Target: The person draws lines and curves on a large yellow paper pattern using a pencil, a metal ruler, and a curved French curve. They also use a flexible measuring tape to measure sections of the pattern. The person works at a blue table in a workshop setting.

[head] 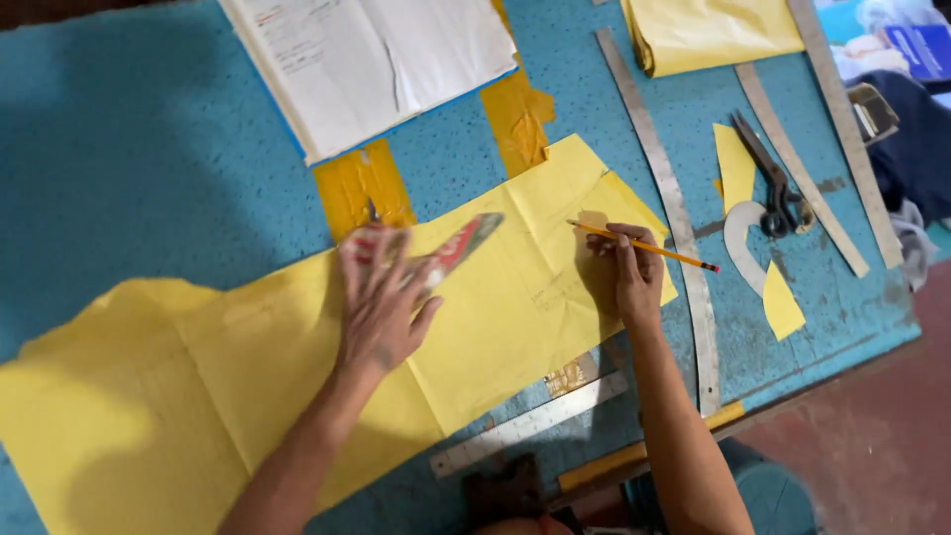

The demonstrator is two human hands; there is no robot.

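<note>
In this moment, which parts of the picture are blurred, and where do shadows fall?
Head view: the left hand and the red-and-white ruler under it are motion-blurred; the right hand with the yellow pencil is sharper; a soft shadow darkens the blue table at upper left.

packages: we see one blue packet with a pale wrapper [906,45] at the far right corner, beyond the desk [149,149] | labels, signs, screens: we spot none
</note>
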